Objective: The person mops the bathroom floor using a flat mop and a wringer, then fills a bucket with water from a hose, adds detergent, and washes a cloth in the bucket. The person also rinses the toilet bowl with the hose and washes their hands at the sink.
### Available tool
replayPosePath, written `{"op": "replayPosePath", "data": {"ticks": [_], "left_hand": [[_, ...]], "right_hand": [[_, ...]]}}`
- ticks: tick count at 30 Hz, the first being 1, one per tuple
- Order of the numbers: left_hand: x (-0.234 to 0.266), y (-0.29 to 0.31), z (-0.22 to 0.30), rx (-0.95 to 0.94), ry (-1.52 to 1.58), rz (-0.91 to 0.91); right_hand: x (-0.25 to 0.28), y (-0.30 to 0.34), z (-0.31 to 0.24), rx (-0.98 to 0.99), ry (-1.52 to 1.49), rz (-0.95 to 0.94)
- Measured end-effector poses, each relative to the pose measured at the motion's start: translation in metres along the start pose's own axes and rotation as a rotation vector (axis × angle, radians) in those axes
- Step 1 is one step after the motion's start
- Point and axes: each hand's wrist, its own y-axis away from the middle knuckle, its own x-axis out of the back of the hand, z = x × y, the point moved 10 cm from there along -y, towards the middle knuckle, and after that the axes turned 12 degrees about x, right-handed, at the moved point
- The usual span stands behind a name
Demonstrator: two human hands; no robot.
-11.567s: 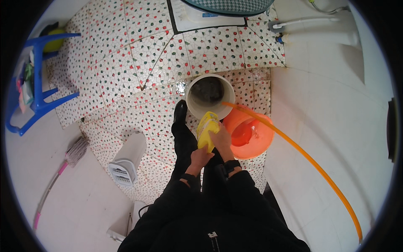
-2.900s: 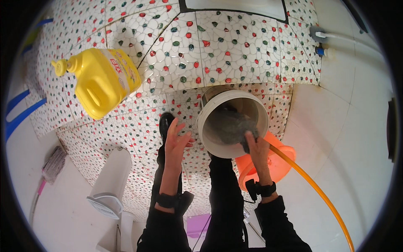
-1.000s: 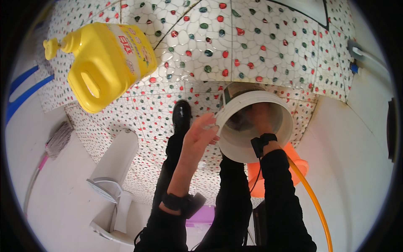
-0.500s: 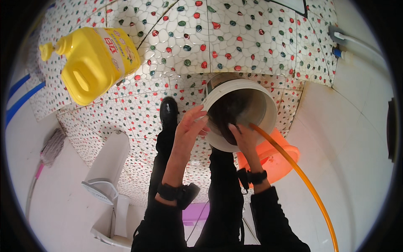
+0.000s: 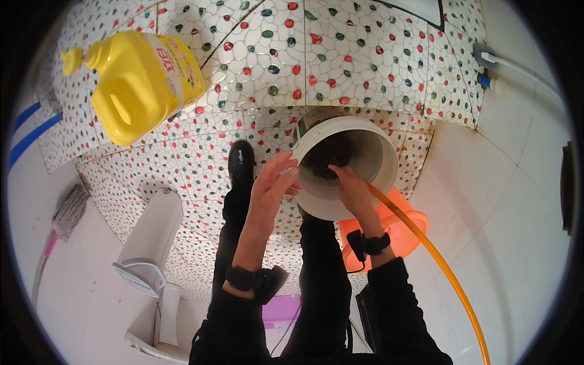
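Bucket shifted up-right vs 0.5 s ago — L hand open at rim, R hand reaching inside, grip unclear; both hands equally near.

So the bucket sits on the tiled floor right in front of the person's feet, with a basin tucked just behind it to the right. A hose runs into the bucket from the lower right. The jug stands well off to the left, and a toilet brush holder sits lower left.
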Motion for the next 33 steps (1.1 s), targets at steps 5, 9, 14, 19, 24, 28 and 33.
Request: {"op": "replayPosePath", "data": {"ticks": [5,9,14,19,24,28,33], "left_hand": [[0.001,0.000,0.004,0.000,0.004,0.017],[0.001,0.003,0.010,-0.011,-0.011,0.016],[0.006,0.002,0.009,0.038,-0.033,0.065],[-0.006,-0.001,0.002,0.040,-0.047,0.010],[-0.010,-0.003,-0.003,0.034,-0.071,0.010],[-0.011,-0.003,-0.002,0.013,-0.048,-0.004],[-0.016,-0.002,-0.003,0.005,-0.065,-0.013]], "right_hand": [[0.022,-0.044,0.043,-0.078,0.167,0.307],[-0.008,-0.078,0.085,-0.266,0.249,0.173],[-0.080,-0.089,0.086,-0.267,-0.004,-0.070],[-0.075,-0.045,0.049,-0.155,-0.275,0.027],[-0.006,0.041,-0.005,-0.084,-0.587,0.198],[0.043,0.100,-0.033,-0.386,-0.832,0.332],[0.079,0.132,-0.051,-0.567,-0.920,0.630]]}}
